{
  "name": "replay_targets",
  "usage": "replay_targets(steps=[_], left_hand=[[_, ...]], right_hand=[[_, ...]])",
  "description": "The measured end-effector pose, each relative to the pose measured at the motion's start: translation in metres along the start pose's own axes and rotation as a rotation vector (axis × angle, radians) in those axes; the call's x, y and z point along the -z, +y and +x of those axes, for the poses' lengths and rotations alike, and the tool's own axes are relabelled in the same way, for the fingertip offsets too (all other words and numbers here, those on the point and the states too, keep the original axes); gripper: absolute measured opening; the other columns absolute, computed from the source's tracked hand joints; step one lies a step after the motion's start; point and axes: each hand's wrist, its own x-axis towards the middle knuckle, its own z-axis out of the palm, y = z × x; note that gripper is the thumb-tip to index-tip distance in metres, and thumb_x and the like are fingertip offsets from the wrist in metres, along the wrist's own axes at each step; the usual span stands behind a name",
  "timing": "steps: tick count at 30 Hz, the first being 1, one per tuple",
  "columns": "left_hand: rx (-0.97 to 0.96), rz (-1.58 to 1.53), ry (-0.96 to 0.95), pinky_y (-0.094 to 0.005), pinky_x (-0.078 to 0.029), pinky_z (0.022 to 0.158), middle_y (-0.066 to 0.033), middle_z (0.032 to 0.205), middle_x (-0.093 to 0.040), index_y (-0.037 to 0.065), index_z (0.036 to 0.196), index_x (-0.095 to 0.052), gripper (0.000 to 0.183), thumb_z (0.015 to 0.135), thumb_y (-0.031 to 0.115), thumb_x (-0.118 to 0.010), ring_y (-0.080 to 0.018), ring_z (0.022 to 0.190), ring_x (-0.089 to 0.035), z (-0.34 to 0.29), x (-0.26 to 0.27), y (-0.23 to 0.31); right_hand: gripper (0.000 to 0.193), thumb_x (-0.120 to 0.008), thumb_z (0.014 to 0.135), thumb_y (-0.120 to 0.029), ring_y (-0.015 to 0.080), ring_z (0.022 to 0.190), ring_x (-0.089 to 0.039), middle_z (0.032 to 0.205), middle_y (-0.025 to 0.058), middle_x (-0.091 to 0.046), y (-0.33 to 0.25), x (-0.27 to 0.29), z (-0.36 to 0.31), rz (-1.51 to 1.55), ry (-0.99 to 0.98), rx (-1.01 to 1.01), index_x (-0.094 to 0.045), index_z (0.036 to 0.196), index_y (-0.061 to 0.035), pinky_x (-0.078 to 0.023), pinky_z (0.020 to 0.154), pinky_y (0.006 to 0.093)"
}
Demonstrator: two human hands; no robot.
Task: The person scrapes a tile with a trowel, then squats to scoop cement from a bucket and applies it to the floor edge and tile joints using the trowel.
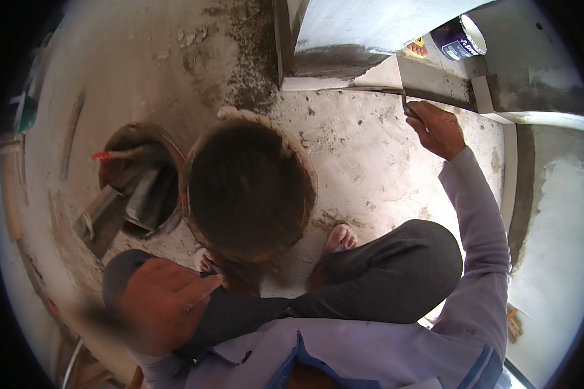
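Note:
My right hand (440, 129) is closed round the dark handle of a small, thin-bladed tool (405, 105), perhaps a trowel or scraper. Its blade points away from me and meets the low edge where the floor ends at the doorway. The blade shows nearly edge-on, so its exact shape is unclear. On my left knee rests my left hand (169, 295), fingers lying flat and holding nothing, partly blurred. Between my feet and the wall stands a large round bucket (313, 175) with a dark interior, its rim crusted with mortar; what lies inside is too dark to tell.
Left of the bucket, a smaller tub (120, 136) holds floats or trowels (143, 198) and a red-tipped handle (104, 155). A plastered wall end (344, 55) juts in ahead. Beyond the sill stands a purple-and-white paint bucket (451, 44). Plastered walls (561, 175) rise on the right.

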Motion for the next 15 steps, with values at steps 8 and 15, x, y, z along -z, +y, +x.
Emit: replay_targets(steps=[8,15], left_hand=[[0.082,0.008,-0.145,-0.0405,-0.051,0.076,-0.0073,0.089,-0.073,0.008,0.105,-0.074,0.03,0.076,0.007,-0.071,-0.0287,0.083,-0.069,0.009,0.007,-0.003],[0.044,-0.081,0.127,-0.0424,-0.046,0.1,-0.016,0.123,-0.067,0.002,0.126,-0.064,0.042,0.087,0.019,-0.069,-0.031,0.116,-0.062,0.077,0.073,0.017]], right_hand=[[0.027,-0.063,0.096,-0.032,0.0309,0.076,-0.071,0.092,0.0126,-0.072,0.026,0.026,0.014,-0.036,0.243,0.044,-0.066,0.111,-0.0096,-0.057,0.07,0.0422],[0.03,-0.064,0.097,-0.033,0.0259,0.069,-0.069,0.087,0.0114,-0.072,0.036,0.008,-0.017,0.097,0.351,0.085,-0.068,0.111,-0.0066,-0.057,0.064,0.0363]])
